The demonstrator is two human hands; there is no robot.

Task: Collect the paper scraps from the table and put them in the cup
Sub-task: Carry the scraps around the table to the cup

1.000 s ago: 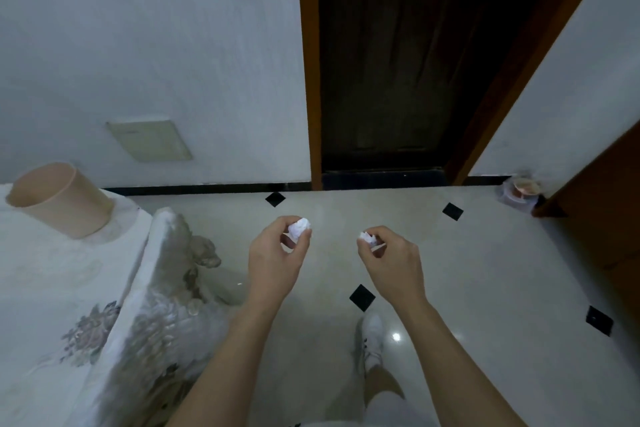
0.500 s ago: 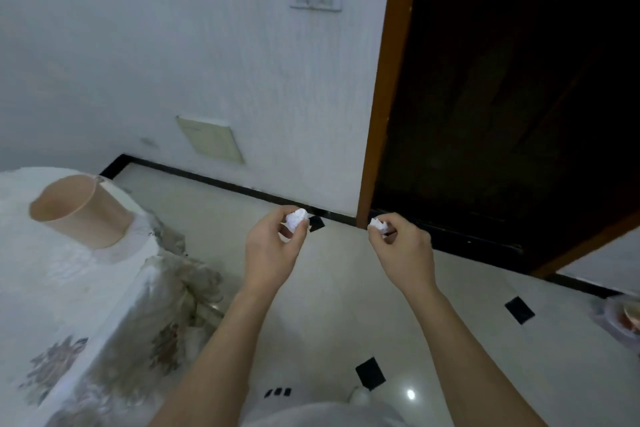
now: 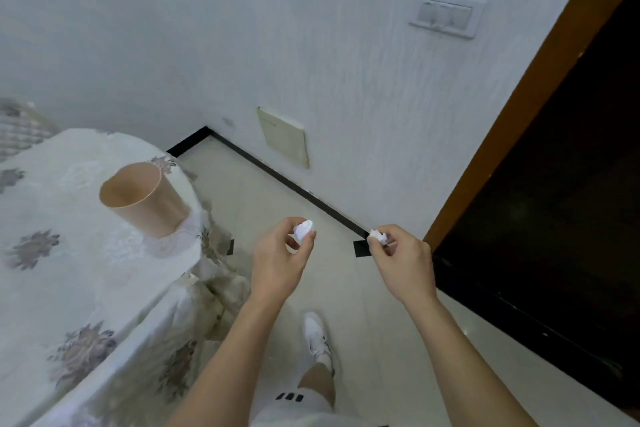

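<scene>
A tan cup [image 3: 145, 204] stands upright near the right edge of the table [image 3: 69, 270], which wears a white flowered cloth. My left hand [image 3: 277, 262] hangs over the floor to the right of the cup, pinching a crumpled white paper scrap [image 3: 304, 229] between thumb and fingers. My right hand [image 3: 403, 262] is further right and pinches a smaller white paper scrap [image 3: 378, 236]. Both hands are beyond the table's edge and lower in the frame than the cup's rim. I see no loose scraps on the cloth.
A white wall runs behind, with a switch plate [image 3: 445, 17] and a low cover panel [image 3: 285, 137]. A dark doorway with an orange frame [image 3: 519, 107] fills the right. My white shoe [image 3: 317, 336] stands on the tiled floor below my hands.
The view has swung left, so the cup and table take up more of the frame and the doorway sits further right. Both hands keep their scraps and stay close together.
</scene>
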